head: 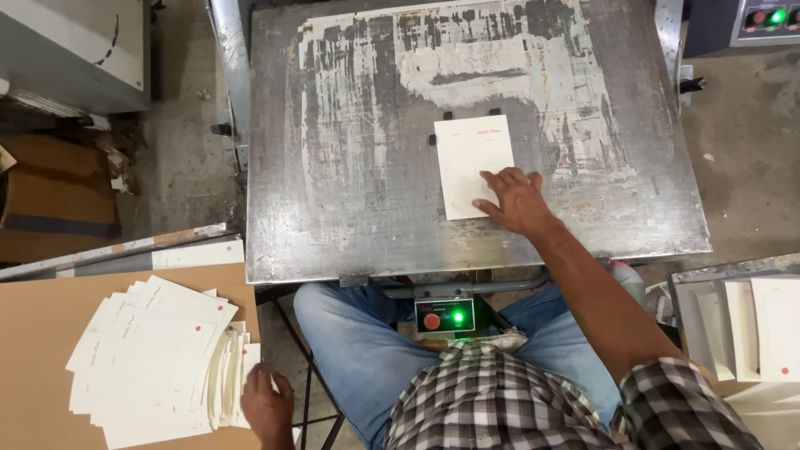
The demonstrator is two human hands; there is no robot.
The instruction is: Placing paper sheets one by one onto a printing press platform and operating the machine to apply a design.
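A white printed card lies flat on the worn metal machine plate, set against small black stops at its top and left edge. My right hand rests on the card's lower right corner, fingers spread and pressing it flat. My left hand reaches down to the lower left, touching the edge of a fanned stack of white cards with red dots, which lies on a brown board. I cannot see whether it grips a card.
A small control box with a red button and a lit green light sits below the plate's front edge, above my lap. More white cards stand in a tray at the right. Cardboard boxes lie on the floor at left.
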